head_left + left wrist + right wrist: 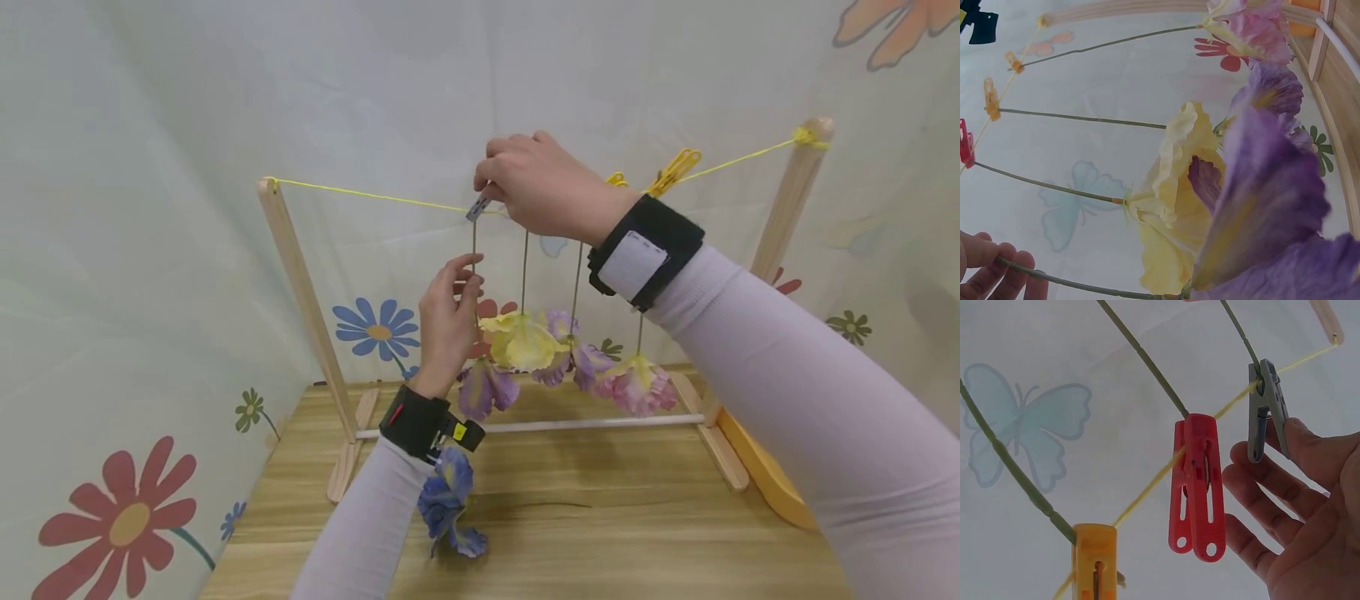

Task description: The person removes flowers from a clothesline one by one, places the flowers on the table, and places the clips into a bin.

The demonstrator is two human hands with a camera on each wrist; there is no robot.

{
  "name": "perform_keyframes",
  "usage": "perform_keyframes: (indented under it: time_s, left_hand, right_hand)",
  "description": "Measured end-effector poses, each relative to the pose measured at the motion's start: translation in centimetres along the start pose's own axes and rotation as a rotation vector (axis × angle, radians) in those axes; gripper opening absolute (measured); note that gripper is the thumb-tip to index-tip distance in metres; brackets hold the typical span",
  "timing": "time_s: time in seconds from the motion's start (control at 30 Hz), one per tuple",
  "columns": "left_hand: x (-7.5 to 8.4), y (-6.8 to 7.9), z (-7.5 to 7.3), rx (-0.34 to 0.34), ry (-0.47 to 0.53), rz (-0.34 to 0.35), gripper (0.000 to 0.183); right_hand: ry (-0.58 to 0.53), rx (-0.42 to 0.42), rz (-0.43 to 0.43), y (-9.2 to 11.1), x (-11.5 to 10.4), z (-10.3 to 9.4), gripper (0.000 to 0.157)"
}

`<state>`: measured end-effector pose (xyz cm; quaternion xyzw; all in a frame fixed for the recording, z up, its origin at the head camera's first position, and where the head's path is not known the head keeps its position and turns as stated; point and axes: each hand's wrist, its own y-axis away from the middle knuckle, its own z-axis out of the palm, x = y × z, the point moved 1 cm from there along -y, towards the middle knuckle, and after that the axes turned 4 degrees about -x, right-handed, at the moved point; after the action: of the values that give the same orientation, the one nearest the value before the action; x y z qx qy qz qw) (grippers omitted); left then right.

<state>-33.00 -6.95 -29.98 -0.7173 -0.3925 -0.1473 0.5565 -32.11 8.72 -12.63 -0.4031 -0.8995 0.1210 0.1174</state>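
Observation:
My right hand (543, 187) pinches a grey clothespin (1266, 406) by its arms, thumb on one side and index finger on the other. The clothespin's jaws are closed over the yellow line and the top of a green stem (1241, 331). Below it, my left hand (447, 321) holds the stem of a purple artificial flower (486, 390) between thumb and fingertips; the bloom hangs downward. Just right of it hangs a yellow flower (521, 340), its stem clipped by a red clothespin (1196, 487). Another purple flower (573, 354) and a pink flower (637, 387) hang farther right.
A yellow line (367, 195) runs between two wooden posts (307, 308), joined low down by a white rod (592, 423). Yellow clothespins (672, 172) sit on its right part. On the table (600, 542) lie a blue flower (450, 504), by my left forearm, and a yellow-orange object (765, 475) at right.

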Motion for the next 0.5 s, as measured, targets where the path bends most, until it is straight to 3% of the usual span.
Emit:
perform_keyframes:
  time_s: [0.2,0.5]
  left_hand:
    - [0.08,-0.34,0.09,0.031,-0.026,0.038,0.027]
    - [0.39,-0.37,0.09,0.02,-0.024,0.059,0.027]
  right_hand:
    - [0.058,-0.06,0.007,-0.24,0.02,-0.56,0.028]
    - [0.0,-0.009,-0.012,-0.24,0.69,-0.18,0.016]
